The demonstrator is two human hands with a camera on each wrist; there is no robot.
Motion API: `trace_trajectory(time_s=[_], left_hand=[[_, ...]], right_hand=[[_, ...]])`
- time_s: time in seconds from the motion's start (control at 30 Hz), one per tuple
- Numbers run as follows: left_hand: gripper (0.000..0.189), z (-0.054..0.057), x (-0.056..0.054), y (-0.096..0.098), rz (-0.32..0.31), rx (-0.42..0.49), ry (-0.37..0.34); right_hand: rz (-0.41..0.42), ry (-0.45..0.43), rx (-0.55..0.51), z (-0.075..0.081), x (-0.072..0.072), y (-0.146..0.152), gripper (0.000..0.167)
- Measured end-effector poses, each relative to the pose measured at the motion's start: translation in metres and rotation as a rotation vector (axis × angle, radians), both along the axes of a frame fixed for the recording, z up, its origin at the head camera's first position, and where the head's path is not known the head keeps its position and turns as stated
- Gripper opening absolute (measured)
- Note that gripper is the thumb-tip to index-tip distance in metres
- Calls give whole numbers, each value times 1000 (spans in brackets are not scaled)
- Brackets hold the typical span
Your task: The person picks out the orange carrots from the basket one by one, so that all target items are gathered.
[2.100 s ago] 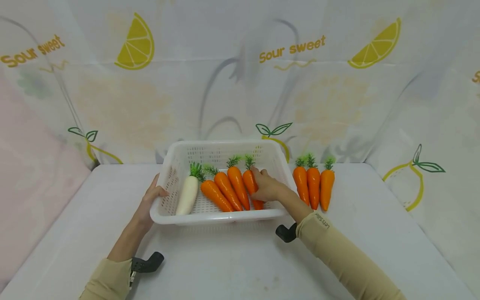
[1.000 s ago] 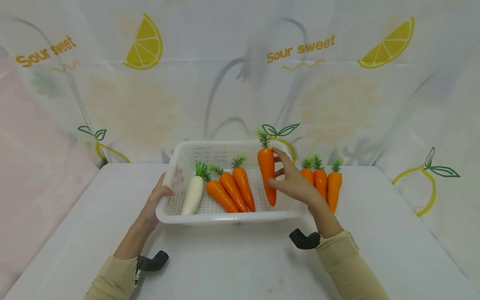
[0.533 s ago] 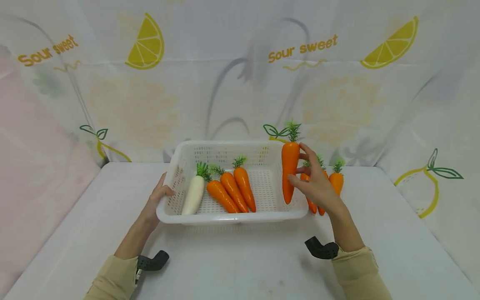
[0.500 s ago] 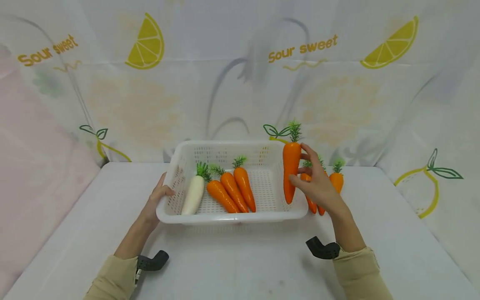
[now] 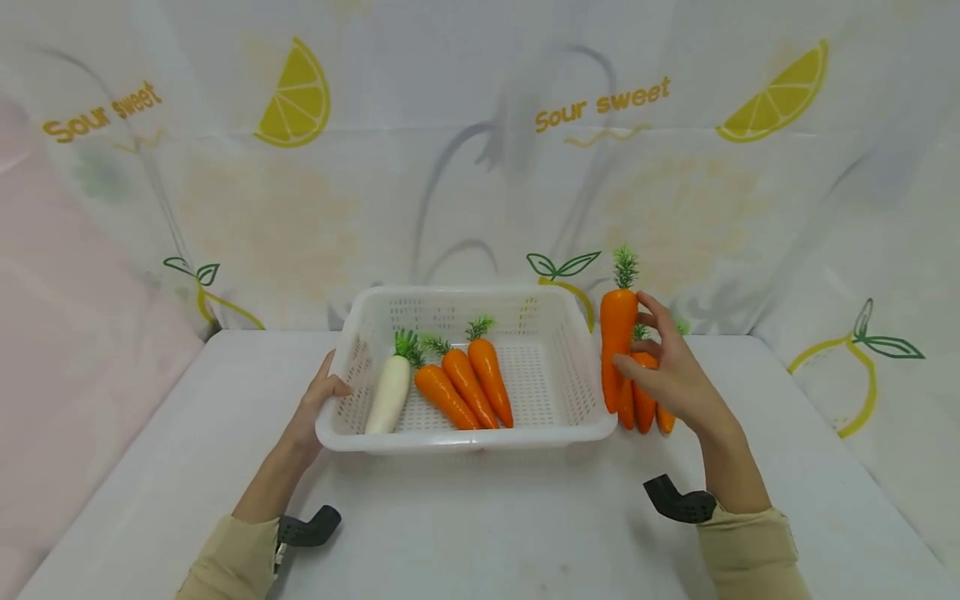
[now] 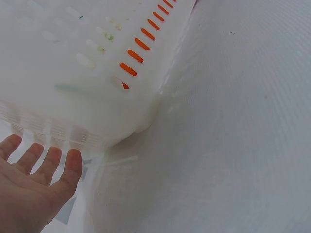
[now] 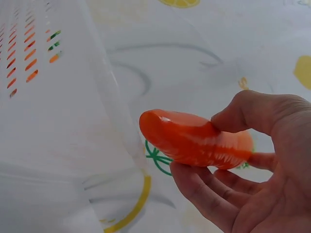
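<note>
My right hand (image 5: 675, 375) pinches an orange carrot (image 5: 618, 333) between thumb and fingers, its green top pointing up. It is held over the right rim of a white perforated basket (image 5: 480, 439). In the right wrist view the carrot (image 7: 194, 138) lies between the thumb and the fingers of that hand (image 7: 262, 184). My left hand (image 5: 311, 408) holds the basket's left side, thumb over the rim. From the left wrist, the fingers of that hand (image 6: 39, 179) show against the outer wall of the basket (image 6: 97, 111). Inside lie a white radish (image 5: 389, 393) and three carrots (image 5: 491, 375).
Beyond the basket's right side, several carrots (image 5: 643, 408) lie in a row on the white table (image 5: 480, 525), partly hidden by the right hand and the held carrot. A lemon-print cloth (image 5: 450, 167) hangs upright behind the table.
My right hand has lifted a carrot out from beside the others in the basket and carried it rightward past the rim. The left hand keeps its hold on the basket.
</note>
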State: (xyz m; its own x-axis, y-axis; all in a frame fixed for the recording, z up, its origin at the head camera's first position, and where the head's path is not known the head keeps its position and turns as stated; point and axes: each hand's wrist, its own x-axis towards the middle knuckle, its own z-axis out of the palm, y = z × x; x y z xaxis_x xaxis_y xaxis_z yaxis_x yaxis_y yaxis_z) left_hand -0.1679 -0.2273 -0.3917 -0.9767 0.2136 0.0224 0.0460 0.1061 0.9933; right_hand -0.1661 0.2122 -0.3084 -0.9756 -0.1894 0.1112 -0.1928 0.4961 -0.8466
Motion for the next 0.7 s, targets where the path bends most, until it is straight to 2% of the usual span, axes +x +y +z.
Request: trace_trajectory(time_s=[0.2,0.4,0.7], left_hand=[[76,1,1,0,-2,9,6],[76,3,1,-1,-5,25,10],[76,0,1,0,1,27,-2]], right_hand=[[-4,40,34,3,4,20,83],[-38,40,87,2,7,36,85],[-50,-52,125,-7,5,58,88]])
